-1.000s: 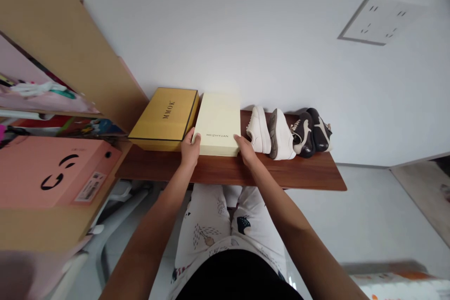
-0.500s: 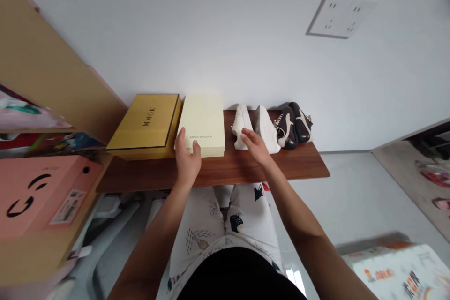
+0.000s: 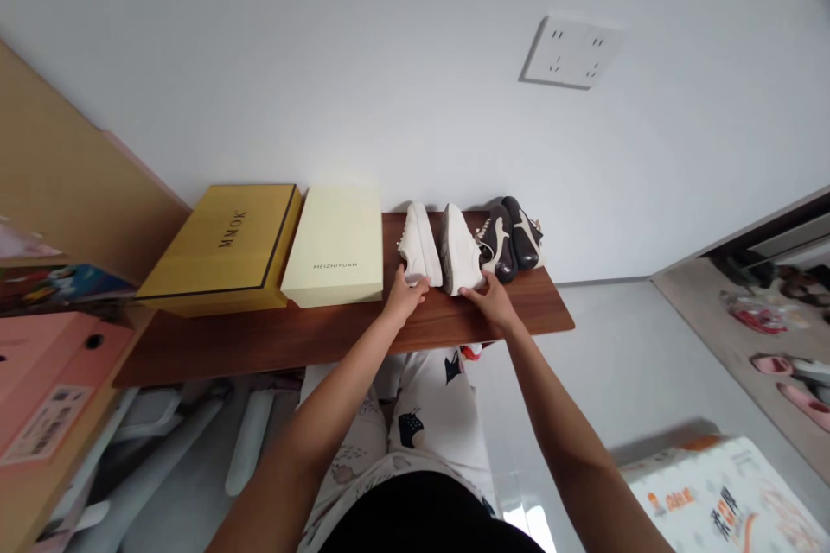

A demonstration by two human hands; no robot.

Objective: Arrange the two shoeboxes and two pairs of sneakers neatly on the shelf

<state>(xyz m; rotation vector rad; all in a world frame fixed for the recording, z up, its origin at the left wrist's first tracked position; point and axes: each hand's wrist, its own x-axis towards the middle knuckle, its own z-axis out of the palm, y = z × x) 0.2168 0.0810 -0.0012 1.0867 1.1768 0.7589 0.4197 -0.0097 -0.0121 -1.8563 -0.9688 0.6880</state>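
Note:
Two white sneakers lie on their sides on a dark wooden shelf board point(image 3: 337, 328). My left hand point(image 3: 405, 299) has its thumb and fingers around the near end of the left white sneaker point(image 3: 421, 242). With thumb and fingers, my right hand point(image 3: 494, 302) grips the near end of the right white sneaker point(image 3: 462, 249). Both sneakers still rest on the board, a narrow gap between them. Beside the right one is a pair of dark brown sneakers point(image 3: 512, 242) with cream trim, also on their sides.
Left on the board are a cream shoebox point(image 3: 337, 233) and a yellow shoebox point(image 3: 220, 242). A pink box point(image 3: 58, 389) sits on the shelving at far left. A wall socket plate point(image 3: 571, 52) is above. A white printed package point(image 3: 726, 492) stands lower right; pink slippers point(image 3: 804, 402) lie beyond.
My left hand has left the cream shoebox and moved right to the left white sneaker. My right hand has shifted onto the right one. The view has swung slightly right.

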